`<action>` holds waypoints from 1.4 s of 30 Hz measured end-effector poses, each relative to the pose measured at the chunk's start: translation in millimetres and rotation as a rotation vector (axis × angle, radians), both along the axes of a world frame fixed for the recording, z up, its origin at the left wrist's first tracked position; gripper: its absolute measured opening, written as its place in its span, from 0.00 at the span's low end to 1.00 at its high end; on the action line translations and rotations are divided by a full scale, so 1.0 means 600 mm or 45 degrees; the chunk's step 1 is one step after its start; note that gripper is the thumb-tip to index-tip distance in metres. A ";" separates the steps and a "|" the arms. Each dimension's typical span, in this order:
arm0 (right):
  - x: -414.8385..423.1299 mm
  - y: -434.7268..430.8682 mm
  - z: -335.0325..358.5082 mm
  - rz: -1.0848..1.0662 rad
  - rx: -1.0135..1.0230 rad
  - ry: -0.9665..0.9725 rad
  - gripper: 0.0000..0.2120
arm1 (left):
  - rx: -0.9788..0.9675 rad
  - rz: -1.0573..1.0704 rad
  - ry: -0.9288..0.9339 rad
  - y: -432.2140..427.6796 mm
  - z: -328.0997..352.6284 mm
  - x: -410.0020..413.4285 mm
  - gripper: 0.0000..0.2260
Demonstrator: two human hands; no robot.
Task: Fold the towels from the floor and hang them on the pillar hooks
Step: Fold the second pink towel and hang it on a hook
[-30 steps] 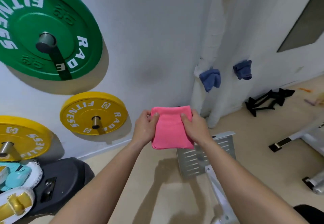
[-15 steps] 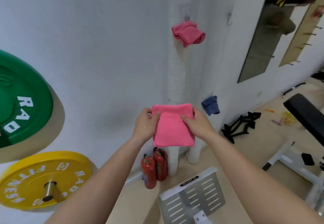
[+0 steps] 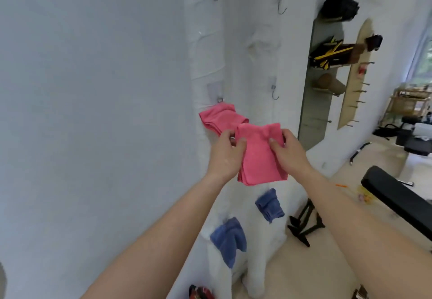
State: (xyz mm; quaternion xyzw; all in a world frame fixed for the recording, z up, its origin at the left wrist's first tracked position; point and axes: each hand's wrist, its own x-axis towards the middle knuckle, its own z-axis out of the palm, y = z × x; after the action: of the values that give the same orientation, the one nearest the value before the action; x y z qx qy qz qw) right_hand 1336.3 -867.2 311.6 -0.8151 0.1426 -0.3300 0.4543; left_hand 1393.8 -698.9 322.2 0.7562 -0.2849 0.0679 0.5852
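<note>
Two hands hold one folded pink towel (image 3: 259, 156) up in front of the white pillar (image 3: 205, 48). It is a soft, bright pink cloth folded into a thick rectangle, its layered edges showing along the bottom, its top edge slightly rumpled. The fingers (image 3: 240, 143) of the left hand (image 3: 225, 156) are closed narrowly on the towel's upper left corner, thumb in front. The right hand (image 3: 289, 156) pinches the upper right edge, thumb pressed on the front face and the other fingers wrapped behind. Both forearms reach up and forward from the bottom of the view, bare, with wrists nearly level.

Just behind the left hand, another pink towel (image 3: 222, 118) hangs from a hook (image 3: 219, 98) on the pillar. An empty hook (image 3: 274, 93) sits on the pillar's right face, just above the held towel. Two more empty hooks are higher up. Lower down, two blue towels (image 3: 230, 238) hang on the pillar. A black bench pad (image 3: 397, 198) stands at the right above the beige floor (image 3: 304, 273).
</note>
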 end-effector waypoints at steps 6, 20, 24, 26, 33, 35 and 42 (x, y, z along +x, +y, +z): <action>0.074 -0.157 0.047 -0.009 -0.076 -0.036 0.11 | -0.068 0.052 -0.073 -0.160 0.025 0.072 0.13; 0.366 -0.484 0.144 0.105 0.097 -0.012 0.05 | -0.432 0.407 0.185 -0.480 0.067 0.321 0.06; 0.434 -0.515 0.158 0.188 0.134 -0.038 0.06 | -0.525 0.428 0.200 -0.503 0.060 0.382 0.02; 0.453 -0.527 0.152 0.246 0.116 -0.032 0.06 | -0.512 0.423 0.185 -0.508 0.047 0.403 0.03; 0.482 -0.547 0.086 0.328 0.208 0.126 0.06 | -0.548 0.305 0.296 -0.509 0.001 0.431 0.03; 0.476 -0.545 0.067 0.340 0.374 0.178 0.08 | -0.532 0.235 0.419 -0.511 -0.011 0.421 0.06; 0.445 -0.537 0.076 0.303 0.434 0.040 0.11 | -0.278 0.481 0.152 -0.500 0.007 0.401 0.12</action>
State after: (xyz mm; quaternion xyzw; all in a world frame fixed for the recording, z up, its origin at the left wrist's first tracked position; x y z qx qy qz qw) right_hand 1603.5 -1189.2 357.2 -0.7425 0.1063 -0.2322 0.6192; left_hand 1634.3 -998.9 326.4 0.7310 -0.0941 0.1617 0.6562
